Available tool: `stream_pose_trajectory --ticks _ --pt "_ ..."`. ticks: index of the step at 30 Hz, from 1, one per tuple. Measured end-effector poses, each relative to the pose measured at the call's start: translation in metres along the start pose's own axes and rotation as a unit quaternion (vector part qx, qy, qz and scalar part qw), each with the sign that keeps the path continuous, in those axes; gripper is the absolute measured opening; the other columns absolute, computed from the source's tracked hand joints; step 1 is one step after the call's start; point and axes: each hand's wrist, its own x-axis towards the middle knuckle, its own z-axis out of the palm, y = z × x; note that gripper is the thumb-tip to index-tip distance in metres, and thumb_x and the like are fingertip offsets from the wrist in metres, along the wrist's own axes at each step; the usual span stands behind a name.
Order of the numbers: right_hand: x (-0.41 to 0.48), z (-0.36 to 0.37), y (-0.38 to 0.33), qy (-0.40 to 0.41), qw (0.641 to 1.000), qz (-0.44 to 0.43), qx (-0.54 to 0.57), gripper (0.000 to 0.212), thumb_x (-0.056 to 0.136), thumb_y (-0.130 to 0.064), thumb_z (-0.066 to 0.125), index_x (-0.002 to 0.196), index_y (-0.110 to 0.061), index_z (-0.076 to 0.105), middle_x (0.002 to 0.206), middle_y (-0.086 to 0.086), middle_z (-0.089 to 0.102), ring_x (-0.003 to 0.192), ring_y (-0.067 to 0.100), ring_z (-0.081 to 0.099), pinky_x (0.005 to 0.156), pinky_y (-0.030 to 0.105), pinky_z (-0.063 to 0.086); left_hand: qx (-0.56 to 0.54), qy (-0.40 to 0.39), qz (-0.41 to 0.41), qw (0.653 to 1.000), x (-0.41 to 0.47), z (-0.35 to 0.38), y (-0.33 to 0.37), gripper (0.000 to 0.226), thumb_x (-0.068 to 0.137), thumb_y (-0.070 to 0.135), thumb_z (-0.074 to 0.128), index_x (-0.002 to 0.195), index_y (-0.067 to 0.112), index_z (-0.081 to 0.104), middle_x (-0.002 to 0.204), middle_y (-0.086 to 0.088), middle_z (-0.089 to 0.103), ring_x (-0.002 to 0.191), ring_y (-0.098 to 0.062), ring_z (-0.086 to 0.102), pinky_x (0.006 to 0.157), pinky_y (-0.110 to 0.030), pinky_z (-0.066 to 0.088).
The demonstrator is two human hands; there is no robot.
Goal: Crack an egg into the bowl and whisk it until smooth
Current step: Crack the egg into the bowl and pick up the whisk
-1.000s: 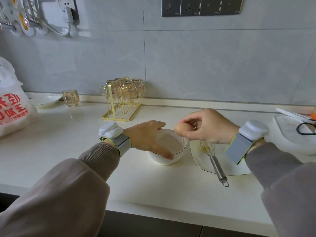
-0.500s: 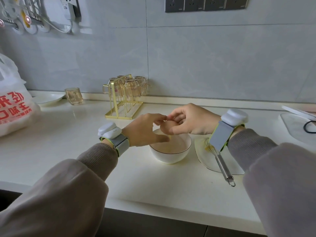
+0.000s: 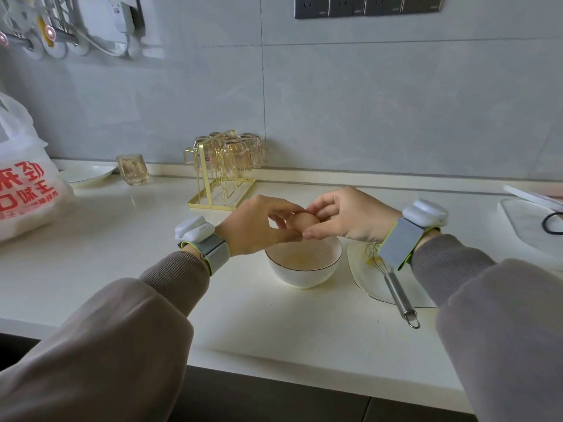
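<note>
Gripping brown egg (image 3: 302, 222) both hands, shell whole, above white bowl (image 3: 304, 269)

Brown egg (image 3: 302, 223) above white bowl (image 3: 304, 274)

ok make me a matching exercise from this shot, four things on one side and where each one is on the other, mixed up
Things:
1. egg
2. bowl
3. whisk
4. bag

Places:
A. lying on the plate
B. far left on the counter
C. pinched between the left hand and the right hand
D. standing on the counter, under the egg

Pairs: 1-C, 2-D, 3-A, 4-B
</note>
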Motion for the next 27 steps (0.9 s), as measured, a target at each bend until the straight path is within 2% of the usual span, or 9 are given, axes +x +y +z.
stream_pose_trajectory --ticks 4,7,10,14,19,27 --pt "-0.003 0.001 -0.001 0.000 1.000 0.005 0.008 0.036 0.078 -0.019 0.092 0.110 -0.015 0.078 0.096 0.005 0.086 0.096 0.032 0.080 0.101 0.045 0.059 -0.016 -0.004 -0.011 1.000 0.001 -0.001 -0.003 0.046 0.078 0.035 0.086 0.121 0.026 0.075 0.100 0.010 0.079 0.084 -0.004 0.070 0.067 -0.005 0.044" --pt "-0.003 0.002 -0.001 -0.003 1.000 0.011 -0.004 0.036 0.077 -0.022 0.093 0.109 -0.016 0.078 0.094 0.003 0.086 0.093 0.028 0.081 0.101 0.043 0.059 -0.022 -0.013 -0.018 1.000 0.001 -0.001 -0.001 0.045 0.077 0.034 0.087 0.120 0.026 0.076 0.097 0.009 0.079 0.076 0.002 0.067 0.066 -0.005 0.044" --pt "-0.003 0.002 -0.002 -0.002 1.000 0.012 -0.024 0.034 0.074 -0.027 0.093 0.104 -0.020 0.079 0.090 0.001 0.086 0.090 0.024 0.081 0.101 0.044 0.059 -0.007 -0.024 -0.026 0.999 0.002 -0.003 -0.001 0.047 0.075 0.038 0.087 0.119 0.028 0.076 0.096 0.011 0.078 0.075 0.005 0.066 0.067 -0.005 0.044" --pt "-0.004 0.000 -0.003 0.004 0.999 0.012 -0.035 0.036 0.072 -0.032 0.095 0.102 -0.020 0.079 0.090 0.002 0.085 0.089 0.024 0.081 0.097 0.042 0.061 0.017 -0.038 -0.031 0.999 0.003 -0.006 -0.002 0.050 0.076 0.045 0.085 0.122 0.031 0.075 0.099 0.011 0.079 0.081 -0.002 0.068 0.077 -0.018 0.052" --pt "-0.004 -0.001 -0.007 0.024 0.998 0.012 -0.052 0.037 0.071 -0.033 0.095 0.101 -0.021 0.078 0.091 0.003 0.084 0.089 0.028 0.080 0.094 0.044 0.062 0.051 -0.026 -0.020 0.998 0.005 -0.008 0.005 0.045 0.082 0.037 0.082 0.125 0.030 0.073 0.098 0.013 0.077 0.078 -0.006 0.065 0.074 -0.022 0.050" --pt "-0.006 -0.005 -0.012 0.018 0.993 0.018 -0.114 0.038 0.071 -0.039 0.092 0.103 -0.027 0.076 0.098 -0.005 0.080 0.095 0.017 0.075 0.096 0.042 0.059 0.153 -0.063 -0.005 0.986 0.006 -0.018 0.015 0.049 0.088 0.035 0.077 0.135 0.033 0.064 0.115 0.012 0.070 0.078 0.000 0.057 0.068 -0.015 0.043"
